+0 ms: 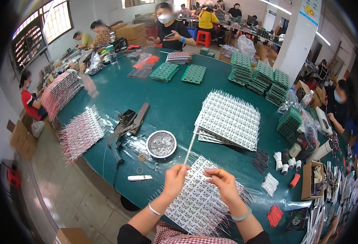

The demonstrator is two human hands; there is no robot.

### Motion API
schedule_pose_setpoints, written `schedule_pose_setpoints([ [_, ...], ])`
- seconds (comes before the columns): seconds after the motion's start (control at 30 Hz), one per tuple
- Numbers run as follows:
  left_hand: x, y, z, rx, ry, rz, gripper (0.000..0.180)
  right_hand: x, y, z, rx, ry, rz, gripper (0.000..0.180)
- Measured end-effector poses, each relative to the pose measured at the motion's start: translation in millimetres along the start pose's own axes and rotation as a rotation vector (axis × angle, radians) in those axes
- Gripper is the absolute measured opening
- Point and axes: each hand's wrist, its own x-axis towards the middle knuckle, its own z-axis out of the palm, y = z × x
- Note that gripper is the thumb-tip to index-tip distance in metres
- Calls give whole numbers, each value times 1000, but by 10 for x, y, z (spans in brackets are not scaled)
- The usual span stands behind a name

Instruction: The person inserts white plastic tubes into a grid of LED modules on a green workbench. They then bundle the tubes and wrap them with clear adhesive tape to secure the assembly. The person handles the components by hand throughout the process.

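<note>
Where the green table (156, 114) curved along its near edge, a white circuit-board panel (199, 199) lay flat, bristling with thin wires. Over it, the left hand (174, 179) pinched a thin pale strip (190, 147) that slanted toward the far edge; the right hand (224, 185) had thumb and fingers curved close, though I could not tell whether they gripped anything. Beyond lay stacked white panels (229, 118). Leftward sat a round bowl (161, 156), then a gun-shaped tool (114, 147) nearer the left edge. Green boards (194, 74) lay toward the far edge.
</note>
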Motion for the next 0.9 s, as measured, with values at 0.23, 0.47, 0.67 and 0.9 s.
schedule_pose_setpoints([
  [0.23,921,-54,-37,-449,15,-271,19,-493,-1432,424,-890,31,-939,32],
  [0.47,1574,-317,150,-369,128,-336,17,-1019,-2260,801,-938,-22,-1280,28],
  [0.67,1649,-501,148,-271,246,-302,17,-1067,-1916,848,-768,278,-1479,36],
  [0.9,1807,-438,493,52,236,-236,28,-1278,-2056,622,-983,34,-1395,20],
])
